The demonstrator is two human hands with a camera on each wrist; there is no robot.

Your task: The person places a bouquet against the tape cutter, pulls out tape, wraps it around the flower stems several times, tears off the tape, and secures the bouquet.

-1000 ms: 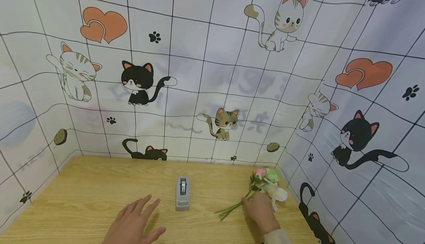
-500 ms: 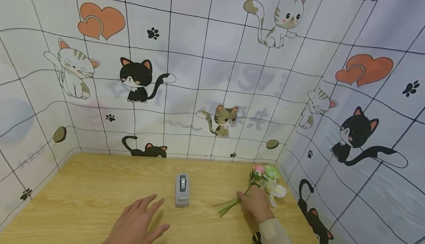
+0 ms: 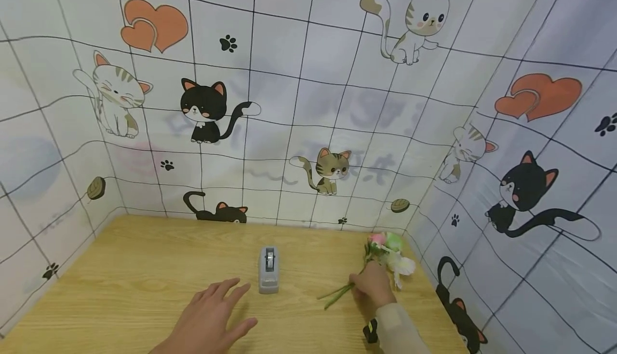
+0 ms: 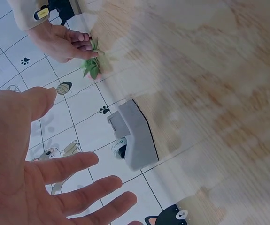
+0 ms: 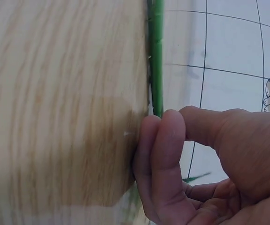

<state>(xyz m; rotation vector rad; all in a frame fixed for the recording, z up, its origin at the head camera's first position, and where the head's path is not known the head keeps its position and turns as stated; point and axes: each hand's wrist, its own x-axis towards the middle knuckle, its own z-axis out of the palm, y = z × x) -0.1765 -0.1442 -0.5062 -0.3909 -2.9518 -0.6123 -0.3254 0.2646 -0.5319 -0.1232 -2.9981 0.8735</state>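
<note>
Green stems [image 3: 337, 293]: axis runs from near-left to far-right on tabletop [image 3: 144, 268].
Right hand [image 3: 373, 287]: fingers curled round stems.
Left hand [image 3: 212, 316]: spread flat, holding nothing, well apart from stems.

Your right hand [image 3: 373, 285] covers the middle of the flower stems [image 3: 337, 295], and the right wrist view cuts the blooms off entirely. Your left hand [image 3: 212, 319] runs off the head view's bottom edge; the table [image 4: 210, 70] blurs in the left wrist view.
</note>
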